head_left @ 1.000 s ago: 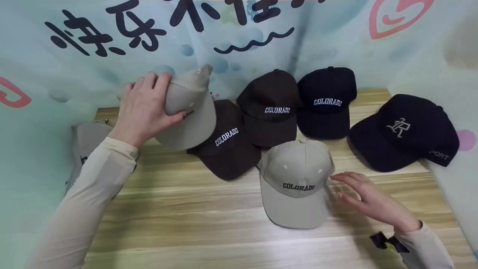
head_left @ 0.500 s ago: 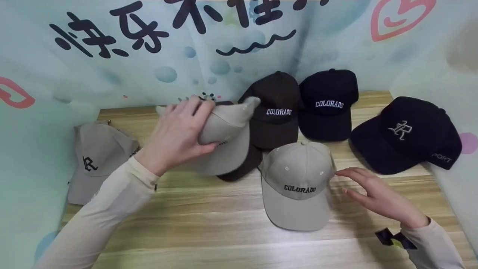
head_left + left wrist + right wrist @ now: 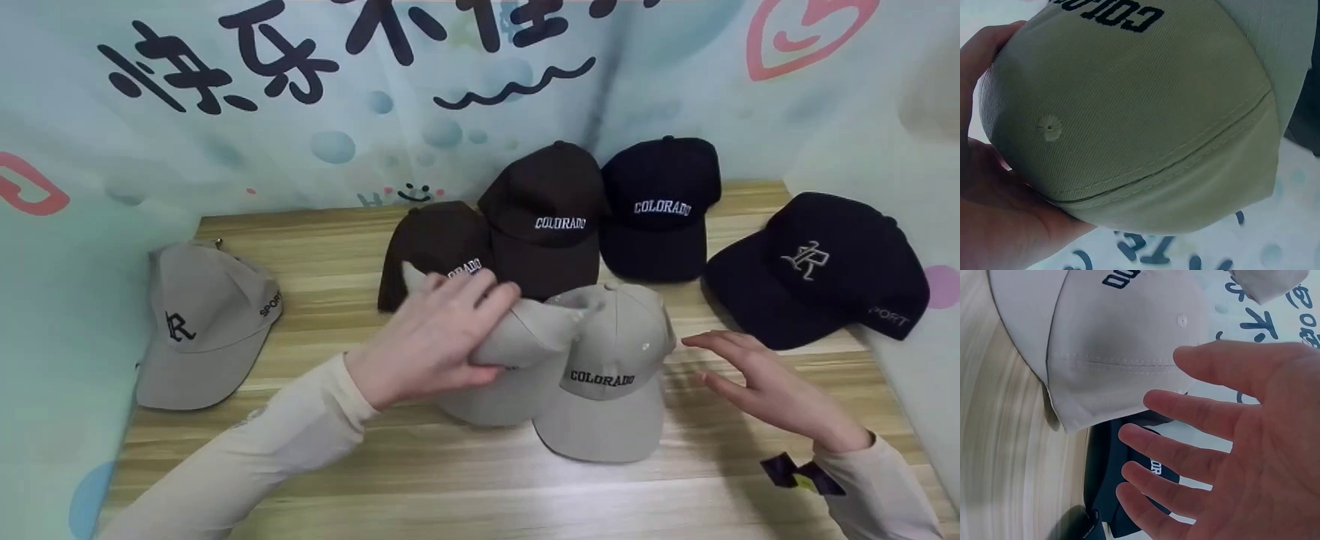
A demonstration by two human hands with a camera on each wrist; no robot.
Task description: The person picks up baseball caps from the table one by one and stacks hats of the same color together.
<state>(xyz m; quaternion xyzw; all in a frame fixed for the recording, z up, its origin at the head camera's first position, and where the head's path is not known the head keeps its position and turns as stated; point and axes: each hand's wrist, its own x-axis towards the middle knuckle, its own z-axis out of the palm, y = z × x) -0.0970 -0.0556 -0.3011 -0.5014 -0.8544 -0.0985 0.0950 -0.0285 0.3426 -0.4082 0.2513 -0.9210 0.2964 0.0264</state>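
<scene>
My left hand [image 3: 442, 337] grips the crown of a beige baseball cap [image 3: 1145, 112] from above, thumb on the front side. Dark lettering shows on that cap in the left wrist view, and in the head view it overlaps a second beige COLORADO cap [image 3: 615, 420] sitting upright, brim toward me. Beside this second cap, on its right, my right hand [image 3: 780, 390] hovers with fingers extended. Its fingertips are close to the crown, and nothing is in its grasp. Partly covered by my left hand is a dark brown COLORADO cap [image 3: 431, 240].
Behind stand another dark brown cap [image 3: 555, 187] and a navy COLORADO cap [image 3: 660, 180]. To the right lies a navy cap [image 3: 847, 262] with an R emblem; at far left is a grey R cap [image 3: 202, 315]. A printed curtain [image 3: 285, 165] borders the wooden table [image 3: 322, 480].
My left hand has carried the beige cap rightward and toward me, from the back left to beside the standing beige cap. The grey cap at left is uncovered. My right hand has barely shifted.
</scene>
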